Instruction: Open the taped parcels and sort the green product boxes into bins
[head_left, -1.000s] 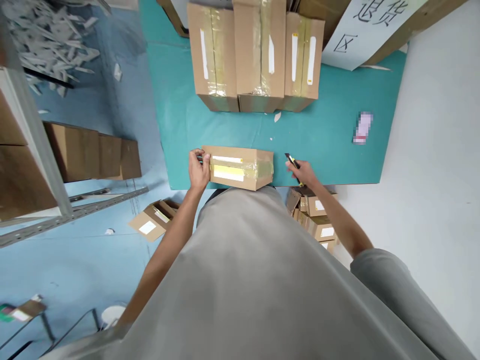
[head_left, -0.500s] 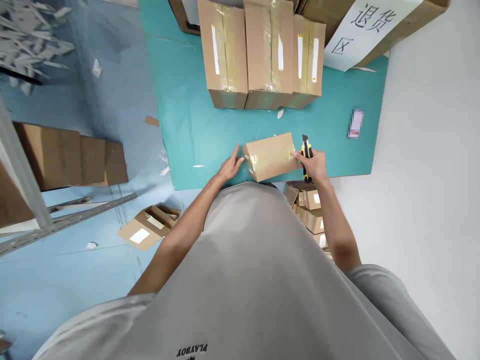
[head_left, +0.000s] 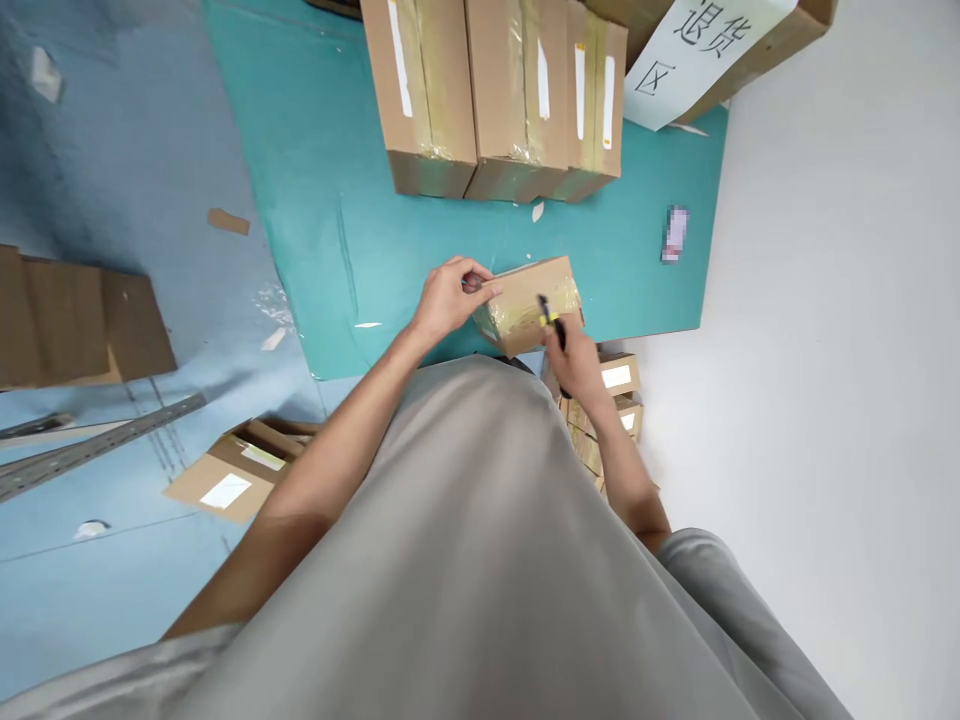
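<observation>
The left hand point(head_left: 448, 298) pinched the left end of the small taped carton point(head_left: 529, 300) at the near edge of the green bench point(head_left: 420, 250). The right hand's point(head_left: 574, 355) fingers were curled round a cutter point(head_left: 552, 320), its blurred blade seemingly over the carton's top.

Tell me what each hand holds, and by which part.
Right hand: utility knife, by its handle. Left hand: fingers at the small carton, at its left end; can't tell if gripped.
</observation>
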